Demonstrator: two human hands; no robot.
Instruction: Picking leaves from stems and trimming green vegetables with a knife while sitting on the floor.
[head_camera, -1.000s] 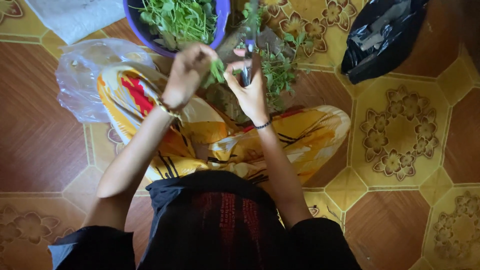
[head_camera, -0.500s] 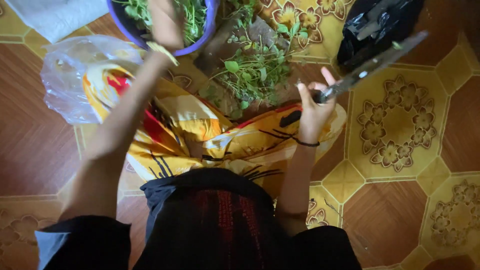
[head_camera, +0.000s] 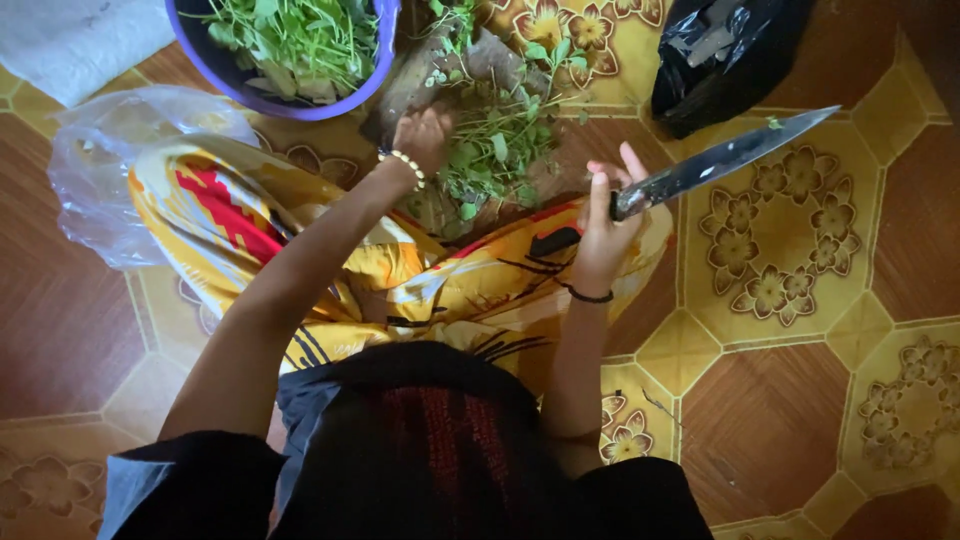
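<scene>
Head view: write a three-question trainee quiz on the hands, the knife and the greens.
1. True or false: the right hand holds the knife with its blade pointing away from the greens.
2. The left hand rests on: A) the purple bowl B) the loose greens C) the black bag
3. What fills the purple bowl?

Key: 1 true; 2 B; 3 leafy greens.

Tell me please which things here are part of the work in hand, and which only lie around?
In use:
left hand on the leafy stems
right hand holding the knife
wooden board under the stems
purple bowl of picked greens

Lying about:
black plastic bag
clear plastic bag
white cloth
</scene>
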